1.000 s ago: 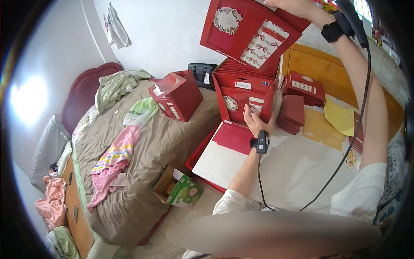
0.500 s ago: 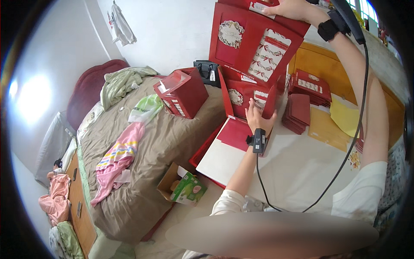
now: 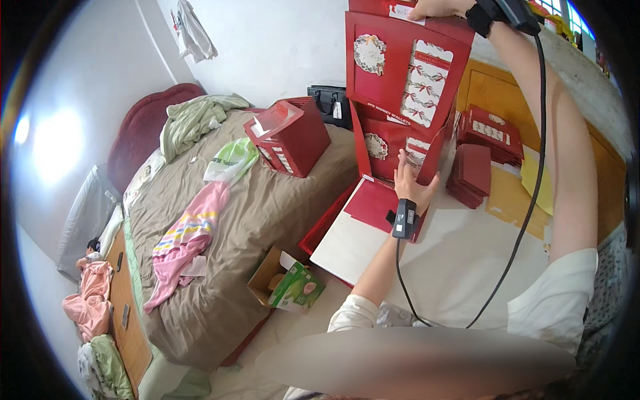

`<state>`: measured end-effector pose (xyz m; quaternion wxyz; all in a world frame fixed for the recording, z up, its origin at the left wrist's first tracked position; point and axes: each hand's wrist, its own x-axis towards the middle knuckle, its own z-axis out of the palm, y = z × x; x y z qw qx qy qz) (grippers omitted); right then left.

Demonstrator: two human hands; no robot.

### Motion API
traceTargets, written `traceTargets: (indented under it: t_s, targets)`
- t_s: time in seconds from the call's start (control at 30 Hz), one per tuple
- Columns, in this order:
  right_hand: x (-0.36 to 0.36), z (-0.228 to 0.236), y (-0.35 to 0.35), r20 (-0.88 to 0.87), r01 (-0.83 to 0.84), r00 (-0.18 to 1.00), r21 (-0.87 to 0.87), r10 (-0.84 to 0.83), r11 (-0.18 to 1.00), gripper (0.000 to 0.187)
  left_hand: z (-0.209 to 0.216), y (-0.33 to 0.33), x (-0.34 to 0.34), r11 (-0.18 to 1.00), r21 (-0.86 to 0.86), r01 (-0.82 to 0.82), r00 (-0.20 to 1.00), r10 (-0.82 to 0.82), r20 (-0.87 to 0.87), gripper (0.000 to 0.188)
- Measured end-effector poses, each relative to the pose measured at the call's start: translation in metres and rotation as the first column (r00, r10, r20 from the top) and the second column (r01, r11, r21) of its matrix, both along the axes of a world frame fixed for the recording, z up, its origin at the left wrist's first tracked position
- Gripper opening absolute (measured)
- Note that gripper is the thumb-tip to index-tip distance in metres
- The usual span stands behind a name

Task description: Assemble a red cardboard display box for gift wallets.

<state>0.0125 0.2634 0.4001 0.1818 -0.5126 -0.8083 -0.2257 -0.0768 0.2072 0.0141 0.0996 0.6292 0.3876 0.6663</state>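
Note:
A tall red cardboard display box [image 3: 388,80] with wreath and garland designs stands before me on the white table [image 3: 490,267]. My right hand [image 3: 441,8] grips its raised back panel near the top edge, fingers bent over it. Against the lower front pocket [image 3: 393,141] rests my left hand [image 3: 415,190], with its fingers spread and nothing held in them. Below that hand lies a flat red sheet [image 3: 375,205]. Whether anything sits inside the pocket is hard to tell.
Stacks of dark red wallets [image 3: 469,175] and red printed pieces [image 3: 490,133] stand right of the box, beside yellow sheets [image 3: 517,205]. Leftward, a bed [image 3: 240,233] bears another red box [image 3: 297,143] and clothes. An opened green carton [image 3: 297,288] sits between bed and table.
The back panel has come more upright and shifted slightly right, with my right hand still at its top. My left hand stays at the front pocket. The whole view has shifted a little.

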Motion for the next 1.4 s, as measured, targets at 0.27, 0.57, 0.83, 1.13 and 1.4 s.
traceTargets:
  t_s: [0.27,0.57,0.83,1.13,1.4]
  targets:
    - [-0.009,0.009,-0.003,0.051,0.187,0.981,-0.002,-0.187,0.982,0.038,0.002,-0.002,-0.006,0.999,-0.044,0.009,0.996,-0.013,-0.086,0.041]
    - [-0.012,0.021,-0.004,0.121,0.203,0.974,-0.107,-0.19,0.973,0.041,0.001,-0.001,-0.007,0.997,-0.059,0.047,0.997,-0.05,-0.058,0.044]
    - [-0.014,0.032,0.017,0.268,0.202,0.949,-0.103,-0.168,0.974,0.042,-0.005,0.002,-0.006,0.978,-0.146,0.151,0.988,-0.151,0.012,0.042]
    - [-0.02,0.032,0.014,0.26,0.263,0.943,-0.202,-0.208,0.943,0.04,-0.003,0.002,-0.004,0.98,-0.095,0.176,0.984,-0.171,0.051,0.041]
    - [-0.021,0.016,0.027,0.262,0.262,0.942,-0.184,-0.21,0.947,0.042,0.001,0.0,-0.005,0.977,-0.122,0.176,0.984,-0.173,0.038,0.041]
